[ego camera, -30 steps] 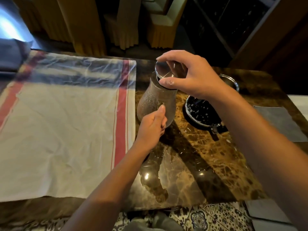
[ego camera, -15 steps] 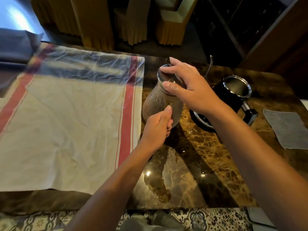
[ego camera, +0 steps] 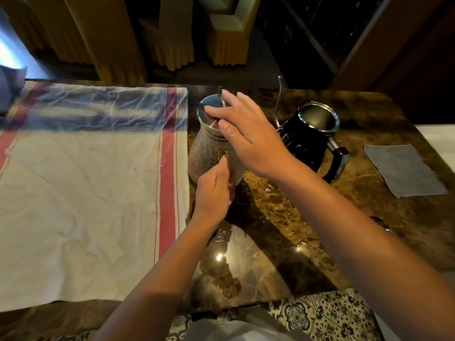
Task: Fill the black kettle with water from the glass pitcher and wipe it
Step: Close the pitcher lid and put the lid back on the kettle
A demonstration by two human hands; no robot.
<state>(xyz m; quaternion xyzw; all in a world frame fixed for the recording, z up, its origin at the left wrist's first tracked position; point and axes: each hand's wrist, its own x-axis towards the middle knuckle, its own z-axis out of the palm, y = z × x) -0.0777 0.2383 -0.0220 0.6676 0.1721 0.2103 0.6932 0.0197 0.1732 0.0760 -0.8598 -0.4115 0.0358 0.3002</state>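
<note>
The textured glass pitcher stands upright on the marble table beside the cloth's red stripe. Its round metal lid sits on top. My right hand lies over the lid and neck, fingers wrapped around them. My left hand grips the pitcher's handle low on its near side. The black kettle stands just right of the pitcher, upright, its mouth open with no lid on, thin gooseneck spout rising at its left, handle pointing right.
A large white cloth with red and blue stripes covers the table's left half. A small grey wiping cloth lies flat at the right. Brown marble tabletop shows in front of the pitcher. Draped chairs stand beyond the far edge.
The view has swung so the kettle shows whole and upright to the right. My right hand has settled lower over the pitcher's lid; my left hand stays on the handle.
</note>
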